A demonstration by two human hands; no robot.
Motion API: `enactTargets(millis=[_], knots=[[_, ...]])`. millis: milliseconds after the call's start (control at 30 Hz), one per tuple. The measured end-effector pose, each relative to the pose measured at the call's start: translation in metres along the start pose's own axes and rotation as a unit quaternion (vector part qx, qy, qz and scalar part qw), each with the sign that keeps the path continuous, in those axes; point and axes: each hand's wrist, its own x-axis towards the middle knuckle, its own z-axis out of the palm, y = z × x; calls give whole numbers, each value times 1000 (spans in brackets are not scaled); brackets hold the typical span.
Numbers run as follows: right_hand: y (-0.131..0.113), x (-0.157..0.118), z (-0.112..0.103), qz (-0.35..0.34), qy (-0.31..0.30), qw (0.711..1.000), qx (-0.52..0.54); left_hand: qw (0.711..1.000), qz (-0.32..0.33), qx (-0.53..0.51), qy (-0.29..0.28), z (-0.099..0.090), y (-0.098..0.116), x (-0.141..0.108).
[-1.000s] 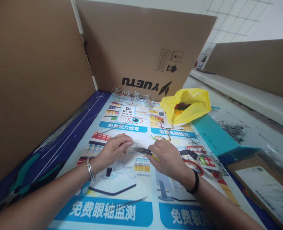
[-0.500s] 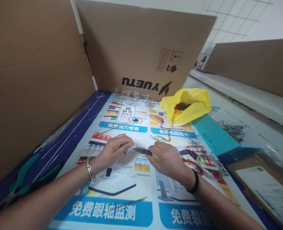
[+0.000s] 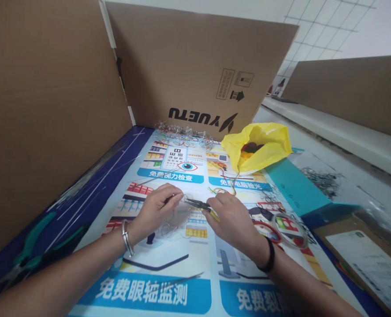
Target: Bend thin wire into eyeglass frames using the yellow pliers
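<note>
My right hand (image 3: 226,218) is wrapped round the yellow handles of needle-nose pliers (image 3: 198,204), whose dark jaws point left. Thumb and forefinger of my left hand (image 3: 162,204) pinch a thin wire (image 3: 170,228); its fine loops hang below the fingers over the printed mat. The plier tips lie just right of the left fingertips, near the wire. Whether the jaws touch it is too small to tell. Tweezers (image 3: 178,280) lie on the mat (image 3: 211,264) in front of me.
A cardboard panel (image 3: 195,61) stands behind, another (image 3: 43,105) at left. Teal-handled pliers (image 3: 33,246) lie at lower left. Wire pieces (image 3: 185,131) line the back. A yellow bag (image 3: 264,136), wire coils (image 3: 292,231) and a teal box flap (image 3: 301,185) sit at right.
The pliers' jaws have shifted slightly right and up, away from the left fingertips, and look a little more parted. My left hand still pinches the wire.
</note>
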Motion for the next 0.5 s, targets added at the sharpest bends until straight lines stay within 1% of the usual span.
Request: enactTargets(millis=[133, 500], knots=[[-2, 0, 2, -4, -6, 1000, 9, 1000, -3, 4, 3, 2, -1, -1], [-1, -1, 3, -17, 9, 1000, 5, 1000, -5, -1, 0, 4, -1, -1]])
